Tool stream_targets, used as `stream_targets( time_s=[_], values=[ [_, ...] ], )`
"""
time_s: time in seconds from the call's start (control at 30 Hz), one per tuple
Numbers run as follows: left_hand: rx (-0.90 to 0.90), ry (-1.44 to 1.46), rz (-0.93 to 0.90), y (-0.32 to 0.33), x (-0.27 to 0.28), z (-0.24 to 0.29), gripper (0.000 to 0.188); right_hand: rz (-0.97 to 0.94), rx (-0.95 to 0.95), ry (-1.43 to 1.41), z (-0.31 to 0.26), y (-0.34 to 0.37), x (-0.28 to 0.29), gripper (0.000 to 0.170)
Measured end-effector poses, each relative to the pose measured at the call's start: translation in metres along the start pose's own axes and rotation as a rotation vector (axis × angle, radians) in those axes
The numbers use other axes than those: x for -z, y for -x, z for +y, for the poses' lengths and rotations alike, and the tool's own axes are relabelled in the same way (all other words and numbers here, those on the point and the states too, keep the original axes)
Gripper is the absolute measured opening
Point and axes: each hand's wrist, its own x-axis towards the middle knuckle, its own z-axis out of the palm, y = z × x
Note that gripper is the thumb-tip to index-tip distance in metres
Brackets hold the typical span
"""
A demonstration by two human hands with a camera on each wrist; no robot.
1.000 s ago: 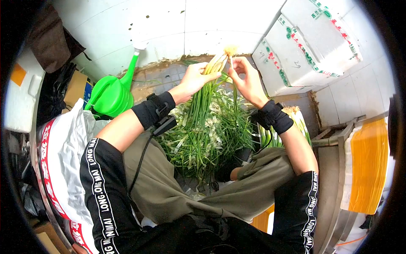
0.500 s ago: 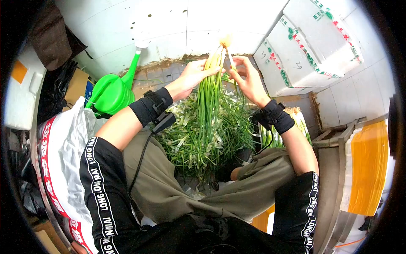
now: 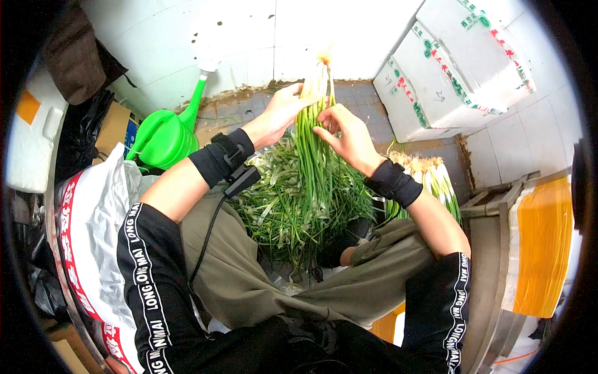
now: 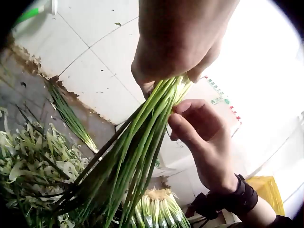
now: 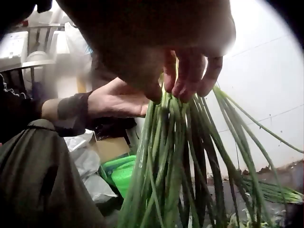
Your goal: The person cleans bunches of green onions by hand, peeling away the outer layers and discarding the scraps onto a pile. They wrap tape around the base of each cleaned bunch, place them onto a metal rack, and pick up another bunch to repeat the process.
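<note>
Roots up, a bunch of scallions [image 3: 309, 134] stands over the leaf pile, its green tops hanging down. My left hand [image 3: 276, 119] grips it around the pale stems, just below the roots. From the other side my right hand [image 3: 349, 138] pinches stalks at the bunch's right edge, a little lower. In the left wrist view the thumb and forefinger of the right hand [image 4: 205, 137] meet at those stalks. The right wrist view has its curled fingers [image 5: 192, 78] over the green stalks, with the left hand [image 5: 116, 99] behind.
Below lies a pile of loose leaves and peelings [image 3: 280, 212]. Scallions with roots aligned [image 3: 430, 177] stand at the right, behind the right wrist. A green watering can [image 3: 163, 140] is at the left, white foam boxes [image 3: 430, 81] at the back right. Several loose scallions [image 4: 71, 114] lie by the wall.
My right hand has moved down and left from the single stalk near the roots to the bunch's green part. The bunch has risen slightly and shifted left, hanging more upright.
</note>
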Motion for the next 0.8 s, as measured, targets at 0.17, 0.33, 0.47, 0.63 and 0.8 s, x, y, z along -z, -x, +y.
stream_targets(
  time_s=[0.17, 0.33, 0.47, 0.63, 0.8],
  values=[
    [-0.010, 0.217, -0.061, 0.001, -0.004, -0.001, 0.039, 0.044, -0.077, 0.015, 0.000, -0.002, -0.004, 0.031],
    [0.018, 0.201, -0.094, 0.002, -0.001, -0.001, 0.039, 0.046, -0.045, 0.031, -0.005, -0.002, -0.006, 0.032],
    [-0.008, 0.148, -0.054, -0.001, 0.000, -0.005, 0.037, 0.008, -0.009, 0.067, -0.002, -0.002, -0.004, 0.029],
    [-0.018, 0.081, -0.010, 0.002, 0.001, 0.003, 0.038, 0.052, -0.113, -0.118, 0.023, 0.004, 0.004, 0.020],
    [0.008, 0.084, -0.040, 0.002, 0.002, 0.002, 0.040, 0.147, -0.198, -0.151, 0.034, 0.003, 0.011, 0.020]
  ],
)
